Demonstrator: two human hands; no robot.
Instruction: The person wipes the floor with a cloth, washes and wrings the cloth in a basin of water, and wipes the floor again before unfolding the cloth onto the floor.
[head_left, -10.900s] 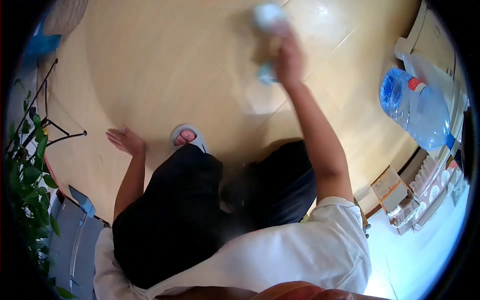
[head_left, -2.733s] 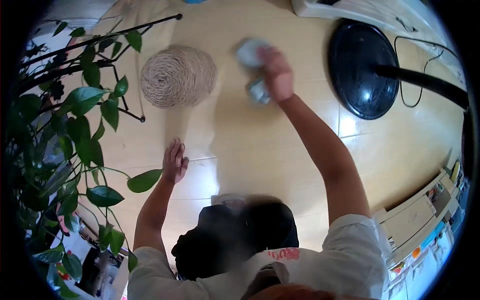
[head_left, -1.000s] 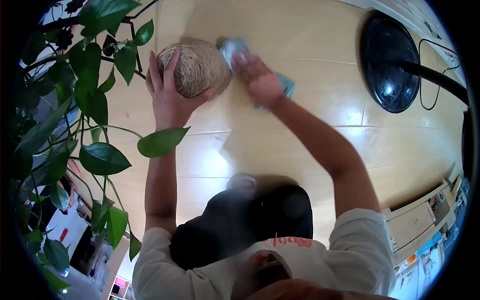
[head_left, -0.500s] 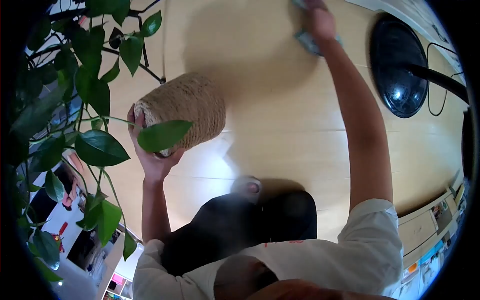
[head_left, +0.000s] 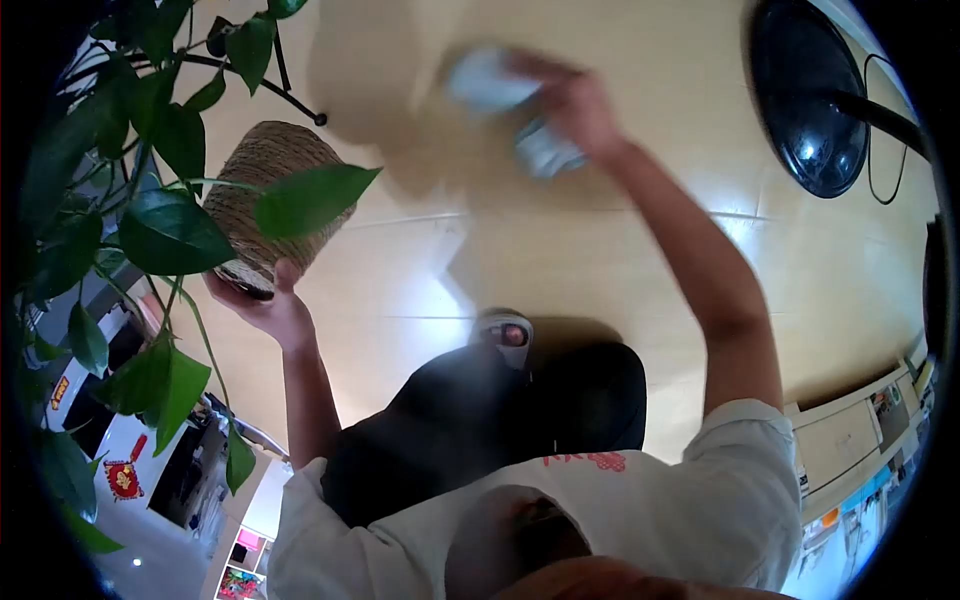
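Observation:
My left hand is closed on the lower end of a rope-wrapped brown basket, which is tilted above the floor, its upper part leaning away from me. Leaves of a green plant hide part of the basket. My right hand, blurred by motion, grips a pale grey-blue cloth over the wooden floor. A second part of the cloth hangs below the fingers.
Long plant leaves hang along the left side, close to my left hand. A black metal stand leg ends beyond the basket. At the upper right is a round black base with a pole and cable. Cabinets stand at the lower right.
My right hand has swept left and slightly nearer with the cloth. My left hand has moved left with the basket, turning it more upright. The view has shifted a little.

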